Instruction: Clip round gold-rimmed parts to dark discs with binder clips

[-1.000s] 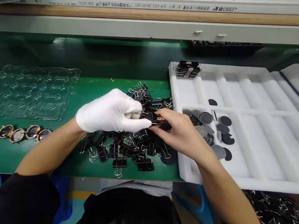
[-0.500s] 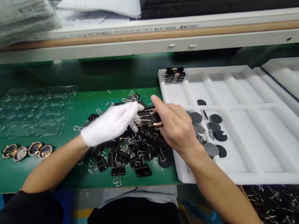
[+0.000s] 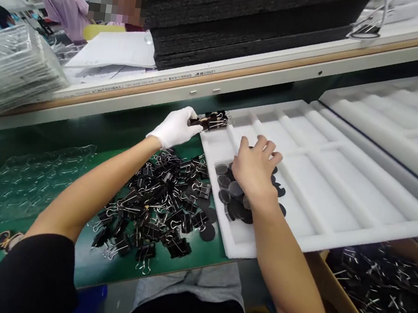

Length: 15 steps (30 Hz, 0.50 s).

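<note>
My left hand (image 3: 176, 127), in a white glove, pinches a clipped piece at the upper left corner of the white foam tray (image 3: 286, 242), beside other black binder clips (image 3: 219, 120). My bare right hand (image 3: 255, 165) is over the tray with its fingers spread, above a group of dark round discs (image 3: 235, 189); nothing shows in its fingers, and the palm is hidden. A pile of black binder clips (image 3: 166, 192) lies on the green table left of the tray.
Clear plastic tray (image 3: 39, 176) at left, gold-rimmed pieces (image 3: 0, 241) near my left arm. A shelf edge (image 3: 202, 87) crosses behind, bearing black foam sheets (image 3: 248, 24). Box of clips (image 3: 385, 300) at lower right. People (image 3: 62, 6) are beyond the shelf.
My left hand has moved up and right from the pile to the tray corner with the clipped piece. My right hand has let go of that piece and moved right, over the discs, its fingers spreading.
</note>
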Motion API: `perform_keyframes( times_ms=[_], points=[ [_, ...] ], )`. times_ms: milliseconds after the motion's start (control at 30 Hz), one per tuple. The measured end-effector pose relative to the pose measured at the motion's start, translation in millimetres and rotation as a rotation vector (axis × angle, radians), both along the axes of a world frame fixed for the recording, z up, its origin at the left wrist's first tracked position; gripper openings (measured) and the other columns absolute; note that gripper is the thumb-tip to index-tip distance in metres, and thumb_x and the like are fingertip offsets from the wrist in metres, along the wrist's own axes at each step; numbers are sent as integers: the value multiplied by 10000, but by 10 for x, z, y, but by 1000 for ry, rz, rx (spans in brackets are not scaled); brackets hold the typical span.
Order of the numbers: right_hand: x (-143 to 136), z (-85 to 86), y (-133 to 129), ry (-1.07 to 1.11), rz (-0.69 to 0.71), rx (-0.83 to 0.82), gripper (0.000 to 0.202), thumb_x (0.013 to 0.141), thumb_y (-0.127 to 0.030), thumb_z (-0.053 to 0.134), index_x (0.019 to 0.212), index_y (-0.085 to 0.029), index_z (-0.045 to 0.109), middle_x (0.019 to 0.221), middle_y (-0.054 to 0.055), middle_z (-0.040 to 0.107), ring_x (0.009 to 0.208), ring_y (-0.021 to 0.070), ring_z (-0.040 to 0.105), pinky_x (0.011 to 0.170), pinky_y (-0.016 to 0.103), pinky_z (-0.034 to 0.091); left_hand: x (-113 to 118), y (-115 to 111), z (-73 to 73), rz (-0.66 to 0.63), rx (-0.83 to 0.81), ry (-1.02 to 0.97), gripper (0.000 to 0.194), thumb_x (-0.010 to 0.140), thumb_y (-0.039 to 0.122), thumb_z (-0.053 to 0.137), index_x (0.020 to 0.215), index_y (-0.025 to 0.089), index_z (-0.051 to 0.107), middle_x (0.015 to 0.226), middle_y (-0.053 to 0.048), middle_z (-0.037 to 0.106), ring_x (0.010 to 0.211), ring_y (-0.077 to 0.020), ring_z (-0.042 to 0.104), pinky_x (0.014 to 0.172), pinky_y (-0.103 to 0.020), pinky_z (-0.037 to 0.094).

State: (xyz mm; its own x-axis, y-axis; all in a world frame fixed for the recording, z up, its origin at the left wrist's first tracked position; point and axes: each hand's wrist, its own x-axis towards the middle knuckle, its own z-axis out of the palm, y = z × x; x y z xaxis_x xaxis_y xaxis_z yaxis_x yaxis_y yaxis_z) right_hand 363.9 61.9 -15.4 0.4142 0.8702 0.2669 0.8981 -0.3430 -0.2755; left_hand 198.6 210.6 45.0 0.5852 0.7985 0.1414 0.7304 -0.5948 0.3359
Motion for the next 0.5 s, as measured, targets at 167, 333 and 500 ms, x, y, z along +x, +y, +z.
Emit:
perform_keyframes(
  times_ms=[167,333,500],
  points=[
    [-3,-74,31,-19,45,-204,395,922,-49,477,1255,-59,689,1205,304,627,1140,452,567,937,584,376,523,275,-373,-42,105,136,368,922,419,610,1172,159,686,1138,-152,722,1012,-293,641,870,-412,468],
    [-4,-17,27,13,54,-278,381,903,-31,477,1189,-73,725,1213,297,620,1144,448,557,908,559,394,706,383,-568,44,107,176,442,920,479,611,1184,142,720,1279,-212,649,1233,-401,523,1003,-537,409],
    [-18,46,-27,29,-14,-250,348,916,-74,519,1224,-23,674,1220,334,583,1140,479,574,852,552,451,749,358,-643,61,107,196,472,945,500,566,1254,167,694,1353,-212,597,1279,-425,484,1029,-575,381]
  ],
)
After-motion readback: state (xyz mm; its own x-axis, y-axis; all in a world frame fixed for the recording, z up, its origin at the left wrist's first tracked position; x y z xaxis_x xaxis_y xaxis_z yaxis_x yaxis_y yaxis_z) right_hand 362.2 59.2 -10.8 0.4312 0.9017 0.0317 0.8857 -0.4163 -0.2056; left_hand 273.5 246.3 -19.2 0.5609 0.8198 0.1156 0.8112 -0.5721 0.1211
